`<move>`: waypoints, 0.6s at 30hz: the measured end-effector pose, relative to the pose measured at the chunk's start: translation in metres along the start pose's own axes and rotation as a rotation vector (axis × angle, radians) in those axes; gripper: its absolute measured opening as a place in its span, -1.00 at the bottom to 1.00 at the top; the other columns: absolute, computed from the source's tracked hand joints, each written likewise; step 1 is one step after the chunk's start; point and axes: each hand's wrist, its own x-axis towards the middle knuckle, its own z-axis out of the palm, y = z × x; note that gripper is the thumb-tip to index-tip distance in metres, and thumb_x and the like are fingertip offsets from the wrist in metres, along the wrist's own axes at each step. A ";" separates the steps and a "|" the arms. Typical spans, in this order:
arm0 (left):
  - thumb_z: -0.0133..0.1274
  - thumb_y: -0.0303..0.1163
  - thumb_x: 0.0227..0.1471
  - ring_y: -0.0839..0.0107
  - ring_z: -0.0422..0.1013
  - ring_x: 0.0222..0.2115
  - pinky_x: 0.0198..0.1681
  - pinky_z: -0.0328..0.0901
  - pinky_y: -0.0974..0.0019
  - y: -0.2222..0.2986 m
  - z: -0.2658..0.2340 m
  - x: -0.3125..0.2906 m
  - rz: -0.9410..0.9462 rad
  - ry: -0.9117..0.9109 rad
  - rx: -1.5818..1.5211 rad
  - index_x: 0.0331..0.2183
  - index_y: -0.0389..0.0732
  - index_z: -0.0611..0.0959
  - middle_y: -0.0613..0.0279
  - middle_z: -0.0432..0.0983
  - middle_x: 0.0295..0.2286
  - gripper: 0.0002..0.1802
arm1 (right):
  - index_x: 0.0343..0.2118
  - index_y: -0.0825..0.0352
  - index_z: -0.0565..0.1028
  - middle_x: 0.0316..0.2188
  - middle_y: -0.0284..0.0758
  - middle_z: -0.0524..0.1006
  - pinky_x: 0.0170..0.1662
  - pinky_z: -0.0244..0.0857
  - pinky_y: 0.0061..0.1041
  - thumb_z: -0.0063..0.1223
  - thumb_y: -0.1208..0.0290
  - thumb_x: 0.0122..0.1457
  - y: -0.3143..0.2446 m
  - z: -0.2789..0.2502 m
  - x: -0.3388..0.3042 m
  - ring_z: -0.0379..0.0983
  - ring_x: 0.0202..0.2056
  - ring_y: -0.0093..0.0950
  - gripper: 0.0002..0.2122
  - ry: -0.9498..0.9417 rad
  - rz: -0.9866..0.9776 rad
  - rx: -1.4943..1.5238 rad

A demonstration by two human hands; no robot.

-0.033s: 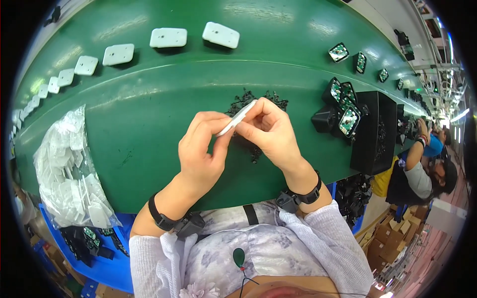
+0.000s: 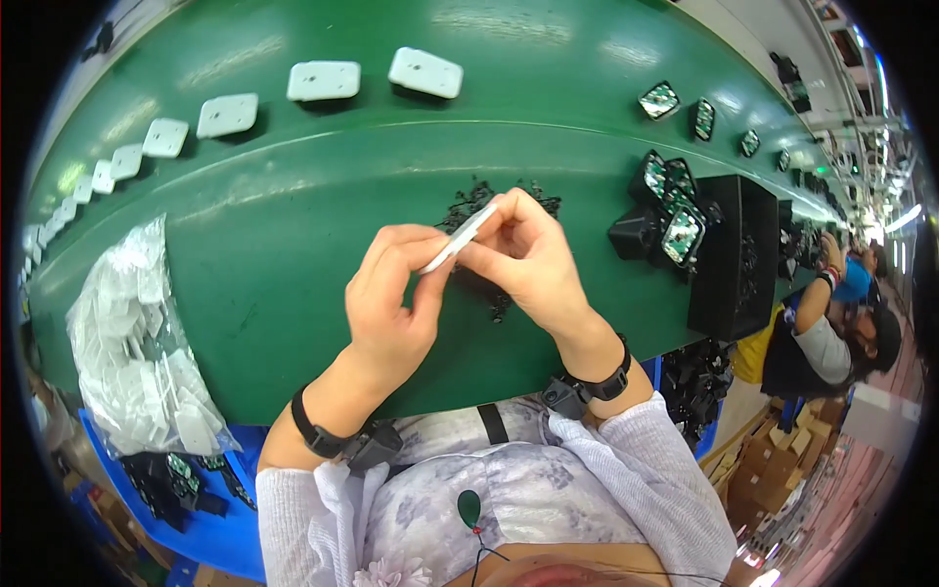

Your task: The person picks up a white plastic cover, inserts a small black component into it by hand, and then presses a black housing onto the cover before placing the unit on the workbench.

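Observation:
Between both hands, above the green bench, is a thin white plastic cover (image 2: 458, 238), tilted and seen nearly edge-on. My left hand (image 2: 396, 284) pinches its lower left end with thumb and fingers. At the upper right end, my right hand (image 2: 523, 249) grips the same piece, its fingertips curled behind it. Just beyond the hands lies a pile of small black parts (image 2: 469, 201), partly covered by them. A few more black bits (image 2: 501, 305) show below the right hand. Whatever is on the cover's far face is hidden.
White covers (image 2: 324, 80) stand in a curved row along the back left. A clear bag of white pieces (image 2: 132, 342) lies left, over a blue bin (image 2: 210, 533). Black housings with green circuit boards (image 2: 682, 235) sit beside a black box (image 2: 734, 259) at right. A co-worker (image 2: 827, 342) sits beyond.
The whole view has shifted very slightly, so the back row sits a little further left and lower. Both hands keep their grip on the white cover.

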 end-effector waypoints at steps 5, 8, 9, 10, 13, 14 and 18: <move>0.06 -0.67 -0.02 0.36 0.43 -0.46 -0.40 0.38 0.41 0.003 -0.007 -0.007 -0.123 -0.087 -0.155 -0.36 -0.36 0.51 0.04 0.46 -0.37 -0.89 | -0.29 0.25 0.43 -0.50 -0.59 0.25 -0.53 -0.01 -0.79 0.33 0.50 -0.11 -0.014 -0.003 0.000 0.12 -0.54 -0.83 -0.68 -0.022 -0.099 -0.332; 0.02 -0.67 0.02 0.39 0.43 -0.45 -0.38 0.40 0.42 0.003 0.000 -0.009 -0.256 -0.142 -0.331 -0.35 -0.38 0.50 0.02 0.42 -0.30 -0.91 | -0.52 0.28 0.41 -0.61 -0.60 0.25 -0.55 -0.02 -0.78 0.33 0.48 -0.08 -0.023 -0.014 -0.003 0.09 -0.58 -0.84 -0.78 -0.095 -0.011 -0.111; -0.02 -0.64 0.06 0.38 0.45 -0.41 -0.35 0.41 0.39 0.003 -0.004 -0.008 -0.261 -0.171 -0.376 -0.32 -0.41 0.48 0.02 0.39 -0.27 -0.92 | -0.54 0.28 0.36 -0.64 -0.60 0.23 -0.56 -0.03 -0.76 0.32 0.48 -0.07 -0.025 -0.012 -0.003 0.08 -0.59 -0.83 -0.75 -0.107 -0.006 -0.089; -0.02 -0.64 0.06 0.38 0.45 -0.41 -0.35 0.41 0.39 0.007 -0.004 -0.008 -0.248 -0.189 -0.381 -0.32 -0.41 0.48 0.02 0.39 -0.27 -0.92 | -0.54 0.27 0.34 -0.63 -0.59 0.23 -0.56 -0.03 -0.74 0.31 0.49 -0.06 -0.026 -0.012 -0.005 0.07 -0.59 -0.83 -0.74 -0.116 -0.007 -0.100; -0.12 -0.47 0.18 0.36 0.48 -0.40 -0.30 0.40 0.38 0.012 -0.004 -0.009 -0.397 -0.131 -0.534 -0.21 -0.47 0.47 0.09 0.43 -0.27 -0.77 | -0.53 0.27 0.32 -0.65 -0.60 0.21 -0.56 -0.03 -0.74 0.29 0.48 -0.04 -0.028 -0.006 -0.010 0.07 -0.59 -0.82 -0.74 -0.093 -0.038 -0.041; -0.12 -0.47 0.18 0.36 0.48 -0.40 -0.30 0.40 0.38 0.014 -0.005 -0.005 -0.387 -0.145 -0.536 -0.21 -0.47 0.47 0.09 0.43 -0.27 -0.77 | -0.49 0.28 0.32 -0.63 -0.58 0.23 -0.55 0.01 -0.74 0.30 0.46 -0.04 -0.026 -0.005 -0.010 0.10 -0.58 -0.81 -0.73 -0.084 -0.032 0.011; -0.16 -0.36 0.23 0.50 0.45 -0.52 -0.41 0.35 0.52 0.012 -0.004 0.008 -0.513 -0.062 -0.515 -0.05 -0.38 0.43 0.21 0.47 -0.44 -0.66 | -0.31 0.30 0.32 -0.52 -0.52 0.31 -0.47 0.15 -0.71 0.33 0.40 -0.05 -0.016 -0.008 -0.008 0.22 -0.50 -0.75 -0.65 -0.115 -0.118 -0.035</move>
